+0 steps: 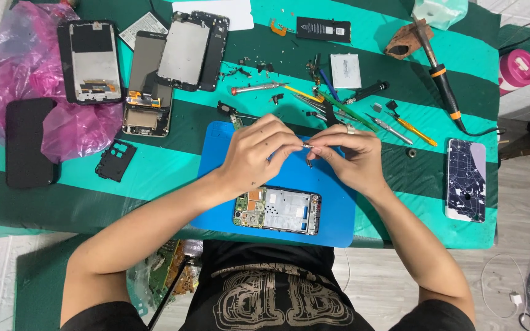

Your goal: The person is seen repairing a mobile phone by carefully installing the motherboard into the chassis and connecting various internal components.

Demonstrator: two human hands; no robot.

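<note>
The opened phone (277, 210) lies flat on the near part of the blue mat (332, 220), its back off, with the green circuit board and a silver shield showing; it sits just below both hands, touched by neither.

From the head camera, the left hand (256, 153) and the right hand (348, 156) meet above the far half of the mat, fingertips pinched together on a tiny metal part (307, 146) held between them. It is too small to tell what it is. Both hands are closed in a fine pinch, not open.

As a judgement, the work is partway: the phone is stripped to its frame and board, nothing is refitted, and the cover is off.

Around the mat, on the green striped table (400, 184), are loose parts: on the far left two phone frames (145, 83) and a screen assembly (90, 61) on pink plastic (13, 55). Far of the hands lie a screwdriver (256, 89), tweezers and picks. On the far right rests a soldering iron (443, 79), and on the right a patterned phone back (466, 179).
</note>
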